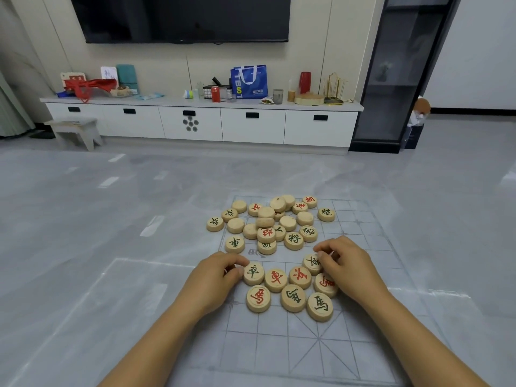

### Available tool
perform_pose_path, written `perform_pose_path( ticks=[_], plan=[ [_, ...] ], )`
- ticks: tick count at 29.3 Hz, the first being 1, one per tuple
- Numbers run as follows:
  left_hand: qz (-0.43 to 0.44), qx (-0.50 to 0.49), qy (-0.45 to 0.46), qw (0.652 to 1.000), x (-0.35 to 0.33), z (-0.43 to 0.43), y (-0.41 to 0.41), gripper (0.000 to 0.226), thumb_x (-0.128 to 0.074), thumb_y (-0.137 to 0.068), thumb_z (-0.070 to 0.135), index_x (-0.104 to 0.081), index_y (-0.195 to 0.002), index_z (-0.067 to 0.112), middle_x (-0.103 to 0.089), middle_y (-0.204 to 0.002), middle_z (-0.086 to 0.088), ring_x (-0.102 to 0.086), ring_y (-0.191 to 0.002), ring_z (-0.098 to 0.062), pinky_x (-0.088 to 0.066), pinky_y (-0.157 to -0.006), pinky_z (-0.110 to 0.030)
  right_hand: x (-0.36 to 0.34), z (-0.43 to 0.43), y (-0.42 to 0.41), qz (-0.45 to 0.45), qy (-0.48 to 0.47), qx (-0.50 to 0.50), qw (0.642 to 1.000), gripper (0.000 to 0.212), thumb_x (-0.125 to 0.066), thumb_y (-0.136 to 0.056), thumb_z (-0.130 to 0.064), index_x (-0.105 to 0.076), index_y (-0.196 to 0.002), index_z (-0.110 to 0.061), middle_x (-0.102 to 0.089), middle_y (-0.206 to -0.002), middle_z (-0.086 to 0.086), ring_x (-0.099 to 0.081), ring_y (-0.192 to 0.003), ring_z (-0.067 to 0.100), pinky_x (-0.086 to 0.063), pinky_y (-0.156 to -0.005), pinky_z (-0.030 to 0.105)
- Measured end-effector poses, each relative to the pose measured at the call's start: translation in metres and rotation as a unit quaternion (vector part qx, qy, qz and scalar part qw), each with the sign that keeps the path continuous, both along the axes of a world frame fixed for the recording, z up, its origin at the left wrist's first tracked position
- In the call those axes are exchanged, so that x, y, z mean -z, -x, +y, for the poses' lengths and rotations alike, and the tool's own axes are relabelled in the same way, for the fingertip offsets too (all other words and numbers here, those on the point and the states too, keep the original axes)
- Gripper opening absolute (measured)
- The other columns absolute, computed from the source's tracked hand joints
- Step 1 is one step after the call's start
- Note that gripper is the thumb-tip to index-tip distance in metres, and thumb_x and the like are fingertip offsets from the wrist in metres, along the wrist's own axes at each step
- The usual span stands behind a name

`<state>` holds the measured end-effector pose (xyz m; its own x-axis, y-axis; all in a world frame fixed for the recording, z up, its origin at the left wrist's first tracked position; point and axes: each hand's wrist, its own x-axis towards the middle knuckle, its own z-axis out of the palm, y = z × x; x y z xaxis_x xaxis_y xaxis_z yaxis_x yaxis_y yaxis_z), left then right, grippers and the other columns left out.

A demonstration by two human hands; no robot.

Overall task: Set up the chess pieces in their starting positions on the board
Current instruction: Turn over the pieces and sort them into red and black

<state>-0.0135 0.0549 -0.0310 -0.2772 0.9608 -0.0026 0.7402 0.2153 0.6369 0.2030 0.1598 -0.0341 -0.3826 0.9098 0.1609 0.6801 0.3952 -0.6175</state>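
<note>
We are at the sorting stage: none of the xiangqi discs sits on a starting point yet. They lie in two groups on the thin board sheet, which is spread flat on the grey floor: a loose cluster between our hands and a heap in the far half.

Our left hand has its fingers curled, with thumb and forefinger pinching the edge of a green-lettered disc. Our right hand is curled too, its fingertips closed on a half-covered green disc.

To do this well, we should lift each disc clear rather than drag it, since the sheet looks light and may creep. Each disc belongs on a line crossing, not in a square. The crossed diagonals near us mark the palace, so that side's general goes there.

The heap is the main obstacle. Several discs are stacked or face down and need turning before we can read them, and two lie off the sheet's left edge. Red and green are mixed throughout.

Beyond stand a white cabinet, a television, a blue bag and a stool, all well apart.
</note>
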Motion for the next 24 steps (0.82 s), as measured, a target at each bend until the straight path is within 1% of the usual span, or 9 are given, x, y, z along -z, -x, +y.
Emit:
perform_pose_path(
  ticks=[3, 5, 7, 10, 12, 14, 16, 19, 24],
  plan=[
    [0.002, 0.007, 0.004, 1.0, -0.001, 0.0, 0.001, 0.021, -0.05, -0.093, 0.026, -0.061, -0.111, 0.029, -0.057, -0.111, 0.004, -0.053, -0.094, -0.011, -0.042, -0.083, -0.022, -0.005, 0.003, 0.009, -0.026, -0.016, -0.036, 0.999, 0.02, -0.052, -0.091, -0.022, -0.064, -0.107, -0.024, -0.056, -0.103, -0.007, -0.054, -0.093, 0.009, -0.042, -0.094, 0.039],
    [0.019, 0.008, 0.002, 1.0, -0.002, 0.0, 0.0, 0.022, -0.049, -0.093, 0.027, -0.06, -0.112, 0.028, -0.057, -0.107, 0.004, -0.053, -0.093, -0.011, -0.043, -0.083, -0.022, -0.007, 0.007, 0.019, -0.057, -0.031, -0.068, 0.996, 0.025, -0.051, -0.091, -0.024, -0.061, -0.114, -0.022, -0.057, -0.118, -0.004, -0.05, -0.109, 0.014, -0.037, -0.098, 0.037],
    [0.039, 0.002, -0.012, 0.999, -0.002, 0.001, -0.002, 0.023, -0.048, -0.094, 0.027, -0.059, -0.114, 0.027, -0.052, -0.103, 0.006, -0.05, -0.09, -0.01, -0.041, -0.082, -0.021, -0.011, 0.011, 0.031, -0.079, -0.053, -0.092, 0.991, 0.028, -0.052, -0.091, -0.028, -0.06, -0.117, -0.021, -0.055, -0.123, -0.004, -0.045, -0.116, 0.016, -0.033, -0.098, 0.034],
    [0.068, -0.009, -0.038, 0.997, 0.0, 0.004, -0.003, 0.027, -0.045, -0.095, 0.024, -0.057, -0.119, 0.024, -0.051, -0.107, 0.003, -0.049, -0.097, -0.013, -0.04, -0.084, -0.022, -0.017, 0.013, 0.058, -0.112, -0.073, -0.101, 0.986, 0.028, -0.057, -0.086, -0.039, -0.063, -0.108, -0.023, -0.055, -0.114, -0.003, -0.044, -0.112, 0.017, -0.029, -0.091, 0.033],
    [0.094, -0.019, -0.061, 0.993, 0.003, 0.008, 0.0, 0.029, -0.045, -0.095, 0.021, -0.056, -0.122, 0.023, -0.051, -0.117, 0.0, -0.046, -0.11, -0.017, -0.038, -0.092, -0.026, -0.018, 0.012, 0.075, -0.143, -0.082, -0.077, 0.983, 0.027, -0.061, -0.08, -0.046, -0.063, -0.091, -0.022, -0.054, -0.1, -0.001, -0.046, -0.102, 0.019, -0.03, -0.082, 0.033],
    [0.13, -0.029, -0.085, 0.987, 0.003, 0.013, 0.003, 0.033, -0.043, -0.095, 0.019, -0.054, -0.125, 0.024, -0.048, -0.131, 0.002, -0.039, -0.121, -0.02, -0.033, -0.097, -0.03, -0.017, 0.011, 0.087, -0.164, -0.086, -0.051, 0.981, 0.031, -0.062, -0.076, -0.051, -0.054, -0.075, -0.022, -0.051, -0.09, -0.002, -0.048, -0.095, 0.02, -0.029, -0.074, 0.032],
    [0.141, -0.027, -0.075, 0.987, 0.004, 0.015, 0.007, 0.04, -0.04, -0.095, 0.018, -0.044, -0.134, 0.025, -0.036, -0.146, 0.004, -0.03, -0.133, -0.019, -0.028, -0.102, -0.032, -0.013, 0.011, 0.092, -0.171, -0.086, -0.041, 0.981, 0.033, -0.062, -0.076, -0.05, -0.056, -0.084, -0.018, -0.055, -0.098, 0.001, -0.049, -0.1, 0.022, -0.033, -0.078, 0.035],
    [0.154, -0.007, -0.021, 0.988, 0.008, 0.016, 0.012, 0.045, -0.033, -0.097, 0.018, -0.03, -0.142, 0.027, -0.025, -0.153, 0.006, -0.021, -0.14, -0.012, -0.021, -0.11, -0.029, -0.013, 0.01, 0.091, -0.169, -0.06, -0.061, 0.982, 0.035, -0.062, -0.079, -0.046, -0.057, -0.101, -0.019, -0.054, -0.111, 0.002, -0.048, -0.106, 0.022, -0.035, -0.085, 0.036],
    [0.146, 0.033, -0.022, 0.989, 0.005, 0.012, 0.01, 0.046, -0.022, -0.095, 0.024, -0.044, -0.135, 0.026, -0.035, -0.149, 0.007, -0.03, -0.138, -0.011, -0.022, -0.111, -0.027, -0.022, 0.006, 0.064, -0.166, -0.019, -0.117, 0.979, 0.035, -0.063, -0.08, -0.043, -0.058, -0.111, -0.026, -0.054, -0.11, -0.002, -0.045, -0.108, 0.018, -0.035, -0.089, 0.033]
  ],
)
